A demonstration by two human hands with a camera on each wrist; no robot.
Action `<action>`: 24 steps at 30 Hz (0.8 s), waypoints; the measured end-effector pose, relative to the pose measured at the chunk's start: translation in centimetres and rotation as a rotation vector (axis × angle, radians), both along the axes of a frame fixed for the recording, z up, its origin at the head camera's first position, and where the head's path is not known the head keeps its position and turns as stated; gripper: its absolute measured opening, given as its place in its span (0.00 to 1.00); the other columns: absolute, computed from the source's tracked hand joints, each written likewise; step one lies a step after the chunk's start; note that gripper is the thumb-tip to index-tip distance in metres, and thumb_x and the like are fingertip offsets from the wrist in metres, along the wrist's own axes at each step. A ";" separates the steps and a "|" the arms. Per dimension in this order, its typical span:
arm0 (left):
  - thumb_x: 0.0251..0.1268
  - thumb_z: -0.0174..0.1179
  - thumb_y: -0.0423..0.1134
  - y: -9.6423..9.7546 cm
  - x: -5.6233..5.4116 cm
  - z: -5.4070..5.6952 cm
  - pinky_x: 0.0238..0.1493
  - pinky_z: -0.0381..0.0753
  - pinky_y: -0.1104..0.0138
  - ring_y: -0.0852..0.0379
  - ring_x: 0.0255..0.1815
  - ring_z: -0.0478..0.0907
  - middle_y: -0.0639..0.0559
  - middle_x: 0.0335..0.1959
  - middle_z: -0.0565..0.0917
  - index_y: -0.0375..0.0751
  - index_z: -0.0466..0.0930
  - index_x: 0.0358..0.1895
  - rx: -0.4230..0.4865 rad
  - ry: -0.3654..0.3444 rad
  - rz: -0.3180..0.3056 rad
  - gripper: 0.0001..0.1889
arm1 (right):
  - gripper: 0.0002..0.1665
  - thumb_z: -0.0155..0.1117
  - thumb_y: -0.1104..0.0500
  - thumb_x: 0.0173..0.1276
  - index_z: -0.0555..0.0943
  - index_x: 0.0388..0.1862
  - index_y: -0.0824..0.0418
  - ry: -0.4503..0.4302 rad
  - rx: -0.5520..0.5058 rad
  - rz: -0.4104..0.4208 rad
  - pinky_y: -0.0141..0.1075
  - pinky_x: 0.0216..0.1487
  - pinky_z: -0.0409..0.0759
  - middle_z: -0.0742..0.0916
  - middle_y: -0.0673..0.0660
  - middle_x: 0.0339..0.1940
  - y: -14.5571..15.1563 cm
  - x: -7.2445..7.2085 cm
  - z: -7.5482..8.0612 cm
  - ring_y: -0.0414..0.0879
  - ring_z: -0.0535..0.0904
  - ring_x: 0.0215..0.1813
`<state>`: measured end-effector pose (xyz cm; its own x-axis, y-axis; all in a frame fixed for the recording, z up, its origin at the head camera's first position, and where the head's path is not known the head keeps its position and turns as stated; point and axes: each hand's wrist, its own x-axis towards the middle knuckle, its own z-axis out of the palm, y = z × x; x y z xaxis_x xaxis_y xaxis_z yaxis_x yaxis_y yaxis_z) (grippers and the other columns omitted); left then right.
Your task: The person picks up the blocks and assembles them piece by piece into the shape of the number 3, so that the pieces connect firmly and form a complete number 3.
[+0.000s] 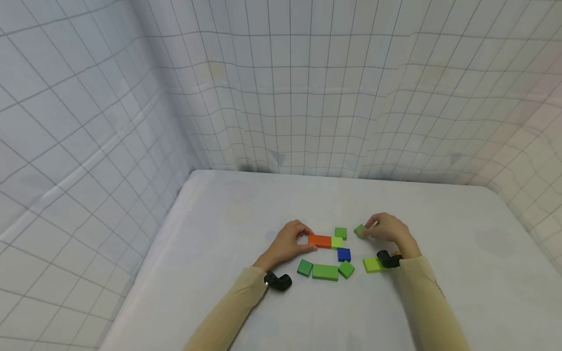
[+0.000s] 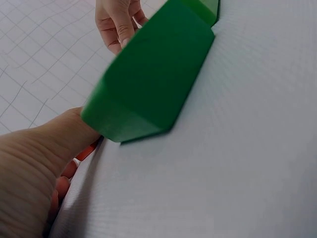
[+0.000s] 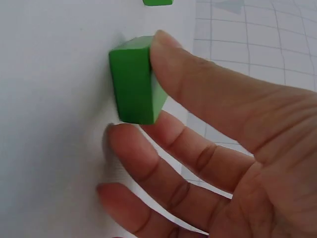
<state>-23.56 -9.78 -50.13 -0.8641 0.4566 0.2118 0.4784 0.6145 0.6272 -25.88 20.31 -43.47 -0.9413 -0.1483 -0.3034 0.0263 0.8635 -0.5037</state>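
Observation:
In the head view, my left hand (image 1: 289, 241) grips the left end of an orange-red block (image 1: 319, 241), thumb on the near side and fingers on the far side. A light green block (image 1: 336, 243) adjoins its right end. My right hand (image 1: 388, 228) pinches a small green block (image 1: 361, 231); the right wrist view shows the thumb against one side of this green block (image 3: 133, 82) and fingers beneath. Just left of it lies another green block (image 1: 341, 233). A blue block (image 1: 344, 254) is below the light green one.
Nearer me, a dark green block (image 1: 305, 267), a long green block (image 1: 325, 272) and a turned green block (image 1: 346, 269) form a row. A yellow-green block (image 1: 373, 264) lies under the right wrist, partly covered by the black wrist camera (image 1: 388, 259). Gridded cloth walls (image 1: 290, 97) surround the white table (image 1: 219, 209).

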 end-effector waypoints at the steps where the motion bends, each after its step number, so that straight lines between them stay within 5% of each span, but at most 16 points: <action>1: 0.52 0.70 0.54 0.0 0.0 -0.1 0.43 0.67 0.67 0.60 0.39 0.67 0.60 0.37 0.74 0.47 0.82 0.44 -0.001 0.002 -0.001 0.20 | 0.21 0.71 0.44 0.56 0.81 0.38 0.60 -0.003 -0.005 0.000 0.43 0.35 0.68 0.81 0.58 0.38 0.0 -0.2 -0.1 0.52 0.73 0.37; 13: 0.52 0.70 0.54 0.0 -0.1 -0.3 0.42 0.67 0.67 0.60 0.38 0.67 0.60 0.36 0.74 0.49 0.82 0.44 -0.004 0.006 0.000 0.19 | 0.22 0.67 0.43 0.60 0.79 0.38 0.60 -0.019 -0.034 0.004 0.39 0.32 0.66 0.81 0.54 0.29 -2.5 -2.8 -0.6 0.48 0.72 0.32; 24: 0.52 0.69 0.55 0.0 -0.1 -0.4 0.42 0.67 0.67 0.60 0.38 0.67 0.60 0.37 0.74 0.48 0.82 0.44 -0.002 0.022 -0.007 0.20 | 0.21 0.66 0.48 0.63 0.79 0.45 0.63 -0.057 -0.155 -0.020 0.40 0.36 0.70 0.82 0.57 0.38 -2.8 -3.6 -1.3 0.49 0.75 0.36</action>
<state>-23.70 -9.80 -50.50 -0.8560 0.4631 0.2299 0.4964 0.6121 0.6155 -29.45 17.53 -44.82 -0.9263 -0.1793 -0.3314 0.0748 0.7745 -0.6281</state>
